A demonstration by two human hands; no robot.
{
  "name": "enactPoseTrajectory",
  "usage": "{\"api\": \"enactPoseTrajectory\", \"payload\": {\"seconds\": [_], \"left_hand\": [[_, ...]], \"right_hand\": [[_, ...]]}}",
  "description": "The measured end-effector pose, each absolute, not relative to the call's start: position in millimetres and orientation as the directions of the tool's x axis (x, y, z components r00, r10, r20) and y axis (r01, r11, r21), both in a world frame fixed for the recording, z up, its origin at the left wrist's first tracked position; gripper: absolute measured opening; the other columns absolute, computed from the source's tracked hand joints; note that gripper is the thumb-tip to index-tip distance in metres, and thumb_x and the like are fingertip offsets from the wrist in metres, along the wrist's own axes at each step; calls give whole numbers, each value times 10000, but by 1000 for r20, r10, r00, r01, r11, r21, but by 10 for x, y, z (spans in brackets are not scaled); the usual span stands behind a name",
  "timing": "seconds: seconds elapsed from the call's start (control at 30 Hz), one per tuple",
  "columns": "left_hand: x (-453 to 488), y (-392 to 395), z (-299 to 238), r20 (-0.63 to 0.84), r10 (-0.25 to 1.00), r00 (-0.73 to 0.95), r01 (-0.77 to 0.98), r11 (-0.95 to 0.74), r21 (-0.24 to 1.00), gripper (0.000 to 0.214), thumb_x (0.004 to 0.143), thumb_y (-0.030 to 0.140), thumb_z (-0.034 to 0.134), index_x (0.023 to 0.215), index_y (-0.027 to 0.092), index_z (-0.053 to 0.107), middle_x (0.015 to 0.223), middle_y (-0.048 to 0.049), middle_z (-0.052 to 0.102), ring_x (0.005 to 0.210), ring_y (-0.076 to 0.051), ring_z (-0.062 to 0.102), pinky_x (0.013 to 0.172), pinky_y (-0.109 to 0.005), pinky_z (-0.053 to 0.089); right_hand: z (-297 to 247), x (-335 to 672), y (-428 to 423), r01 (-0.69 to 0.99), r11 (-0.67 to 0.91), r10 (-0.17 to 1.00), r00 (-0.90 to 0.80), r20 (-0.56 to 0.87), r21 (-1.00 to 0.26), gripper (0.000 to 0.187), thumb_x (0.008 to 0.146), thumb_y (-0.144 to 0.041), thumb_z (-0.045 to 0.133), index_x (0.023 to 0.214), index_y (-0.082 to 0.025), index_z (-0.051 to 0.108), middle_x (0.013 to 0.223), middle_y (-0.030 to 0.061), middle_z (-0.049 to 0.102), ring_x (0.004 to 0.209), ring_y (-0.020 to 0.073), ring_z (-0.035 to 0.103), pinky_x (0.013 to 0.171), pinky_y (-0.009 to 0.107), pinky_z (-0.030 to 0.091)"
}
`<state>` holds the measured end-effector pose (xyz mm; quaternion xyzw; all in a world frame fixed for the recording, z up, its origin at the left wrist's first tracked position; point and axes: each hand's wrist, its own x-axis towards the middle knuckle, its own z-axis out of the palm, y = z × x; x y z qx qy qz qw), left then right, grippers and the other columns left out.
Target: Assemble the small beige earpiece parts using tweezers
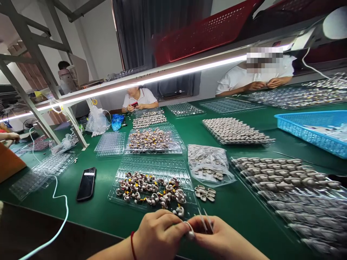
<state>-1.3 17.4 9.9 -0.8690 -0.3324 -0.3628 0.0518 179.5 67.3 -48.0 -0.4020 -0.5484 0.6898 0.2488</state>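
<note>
A small curved piece that looks like a clip-on earbud [191, 234] is pinched between both hands at the front edge of the table. My left hand [159, 233], with a red cord on its wrist, grips it from the left by its thin bent end. My right hand [219, 236] holds its rounded end, and a pair of tweezers [202, 219] sticks up from the same hand. Just beyond lies a clear tray [116, 187] heaped with similar earbuds [151, 187] bearing yellow bits. Several beige oval shells [205, 193] lie loose on the table nearby.
On the green table [103, 213] are a bag of shells [207, 162], filled trays [287, 175], a black phone [86, 183], a white cable [63, 216] and a blue basket [314, 128]. A lit shelf [162, 74] crosses above. Two people sit opposite.
</note>
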Motion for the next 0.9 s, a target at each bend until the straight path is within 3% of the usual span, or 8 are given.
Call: {"api": "enactPoseTrajectory", "payload": {"seconds": [0.2,0.5,0.6,0.73,0.9], "left_hand": [[-42,182,73,626,601,498,618,-752,230,224,820,83,595,1027,148,649,857,-65,748,709,-185,676,658,-281,588],[-81,198,33,631,622,463,567,-755,329,257,810,42,564,1009,177,655,871,-57,760,716,-165,695,678,-252,581],[-98,210,14,643,617,454,529,-767,363,248,819,45,556,992,190,658,895,-51,765,728,-152,705,697,-242,581],[-136,233,5,677,547,493,481,-819,312,268,843,38,523,1027,185,652,917,-67,765,791,-156,718,726,-247,592],[-165,224,5,689,495,530,440,-855,275,307,863,62,545,1148,156,613,1001,-110,761,879,-190,724,773,-288,603]], "right_hand": [[-388,1765,638,85,-136,787,-596,-160,-987,189,633,-296,750,665,-142,645,566,-17,563,571,129,460,561,249,355],[-474,1740,636,70,-102,841,-526,-124,-992,181,639,-302,699,661,-145,612,565,-31,508,555,108,412,529,237,311],[-377,1732,641,69,-203,814,-542,-207,-977,222,602,-319,735,640,-153,593,510,-62,454,470,70,338,450,213,249],[-256,1717,625,-9,-414,744,-580,-333,-910,282,568,-341,773,646,-169,563,474,-95,421,371,16,196,381,197,118],[-185,1709,578,-152,-627,651,-642,-406,-764,265,536,-273,785,650,-169,569,438,-110,391,363,-2,157,387,177,85]]}}
